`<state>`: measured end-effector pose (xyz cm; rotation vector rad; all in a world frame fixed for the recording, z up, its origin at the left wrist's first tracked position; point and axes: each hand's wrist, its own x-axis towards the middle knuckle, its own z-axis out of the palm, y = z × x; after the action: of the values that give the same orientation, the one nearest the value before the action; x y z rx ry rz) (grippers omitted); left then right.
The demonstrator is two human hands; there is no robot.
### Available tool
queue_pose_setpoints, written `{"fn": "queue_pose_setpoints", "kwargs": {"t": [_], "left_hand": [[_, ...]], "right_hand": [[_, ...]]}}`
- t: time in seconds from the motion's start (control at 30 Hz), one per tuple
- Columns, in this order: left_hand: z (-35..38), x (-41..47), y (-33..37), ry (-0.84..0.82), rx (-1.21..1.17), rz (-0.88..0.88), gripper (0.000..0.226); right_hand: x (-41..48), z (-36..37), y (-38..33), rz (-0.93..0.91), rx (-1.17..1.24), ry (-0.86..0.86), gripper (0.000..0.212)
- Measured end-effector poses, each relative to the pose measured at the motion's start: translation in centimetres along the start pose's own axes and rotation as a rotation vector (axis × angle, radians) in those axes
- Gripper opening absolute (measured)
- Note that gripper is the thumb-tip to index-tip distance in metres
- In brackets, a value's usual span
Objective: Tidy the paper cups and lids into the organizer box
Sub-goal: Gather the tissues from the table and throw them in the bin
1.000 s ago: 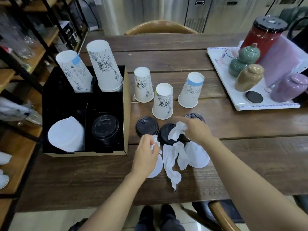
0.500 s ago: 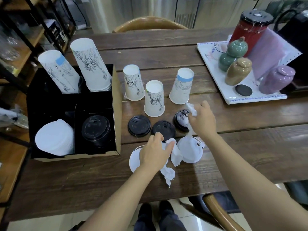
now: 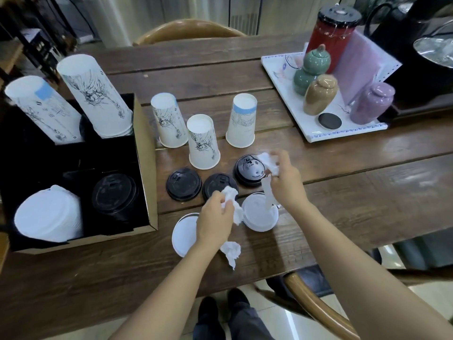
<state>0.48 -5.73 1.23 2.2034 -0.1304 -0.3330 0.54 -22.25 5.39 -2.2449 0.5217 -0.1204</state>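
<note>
The black organizer box (image 3: 144, 168) stands at the left with two cup stacks (image 3: 98, 96) at its back, white lids (image 3: 47, 217) and black lids (image 3: 114, 192) in front. Three upturned paper cups (image 3: 202, 142) stand on the table. Three black lids (image 3: 183, 184) and two white lids (image 3: 259, 214) lie before them. My left hand (image 3: 215, 217) grips a crumpled white tissue (image 3: 230, 249) over one white lid (image 3: 182, 235). My right hand (image 3: 284, 182) holds another white tissue piece (image 3: 268, 164) beside the rightmost black lid (image 3: 250, 169).
A white tray (image 3: 316, 134) with ceramic jars, a red canister (image 3: 331, 35) and a pink pouch sits at the back right. A dark kettle (image 3: 416, 57) stands beyond it. Wooden chairs are at the far side (image 3: 188, 30) and beside my right arm (image 3: 316, 305).
Both hands pulled the tissue apart. My right hand moved right and back with its piece, then stayed by the black lid. My left hand stayed over the white lid.
</note>
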Motion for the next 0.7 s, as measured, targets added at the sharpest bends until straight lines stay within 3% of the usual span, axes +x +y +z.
{"fn": "queue_pose_setpoints", "kwargs": {"t": [0.03, 0.1, 0.2, 0.4, 0.63, 0.7], "left_hand": [[-0.4, -0.2, -0.1, 0.036, -0.078, -0.004, 0.022], [-1.5, -0.5, -0.2, 0.125, -0.208, -0.036, 0.03], [-3.0, -0.5, -0.5, 0.242, -0.275, -0.097, 0.031], [-5.0, -1.3, -1.5, 0.367, -0.12, -0.104, 0.022], [-5.0, -2.5, -3.2, 0.294, -0.073, -0.089, 0.014], [-4.8, -2.8, -3.3, 0.284, -0.073, -0.095, 0.014]], "right_hand": [[0.1, 0.1, 0.0, -0.005, 0.02, -0.007, 0.057], [0.2, 0.6, 0.0, -0.028, 0.016, -0.062, 0.056], [0.6, 2.2, -0.3, -0.023, -0.033, -0.219, 0.012], [-0.3, 6.6, -0.1, 0.084, -0.26, -0.617, 0.064], [-2.1, 8.8, -0.6, 0.055, -0.432, -0.516, 0.045], [-2.1, 9.3, -0.4, 0.004, -0.415, -0.49, 0.026]]}}
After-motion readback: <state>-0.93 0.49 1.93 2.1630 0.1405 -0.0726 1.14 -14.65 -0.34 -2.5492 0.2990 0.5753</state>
